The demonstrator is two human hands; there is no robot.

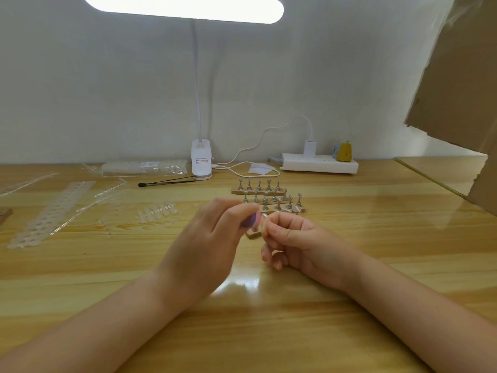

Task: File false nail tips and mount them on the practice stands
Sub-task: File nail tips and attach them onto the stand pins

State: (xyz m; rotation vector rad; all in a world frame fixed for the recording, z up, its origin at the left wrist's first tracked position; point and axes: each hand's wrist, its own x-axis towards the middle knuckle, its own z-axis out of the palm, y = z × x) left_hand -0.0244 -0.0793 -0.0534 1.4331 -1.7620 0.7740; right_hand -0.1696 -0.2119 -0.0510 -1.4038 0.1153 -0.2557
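Surroundings, taken from the two grips outward. Directly beyond them: three light wooden bars carrying small upright metal practice stands [269,196], the nearest bar partly hidden by the fingers. A further small wooden piece [253,234] lies on the glossy pale wooden bench [349,238] just below the grips, between the two hands. Beyond and to the left: a cluster of loose clear false nail tips [157,211]; further left, a long translucent white perforated strip [51,214] and clear plastic rails [88,205]. At the back edge: a clear bag of nail tips [145,166], a slim black brush [166,181], a white clip-on lamp base [201,161] with its lit white lamp head [185,6] overhead, a white cable [269,130], a white power strip [320,163] with a small yellow object [345,152] on it. Far right: brown cardboard sheet [457,76].

Left hand [204,243]: raised above the bench, back of the hand towards the camera, forearm running in from lower left. Grip closed round a small pink-and-purple nail file block [251,219], of which only the end shows past the fingers.

Right hand [293,238]: raised opposite, fingers curled, forearm running in from lower right. Thumb and forefinger pinch a small clear false nail tip [265,216], held just beside the file block; whether the two touch cannot be told. The tip is transparent, blurred, shape unclear.
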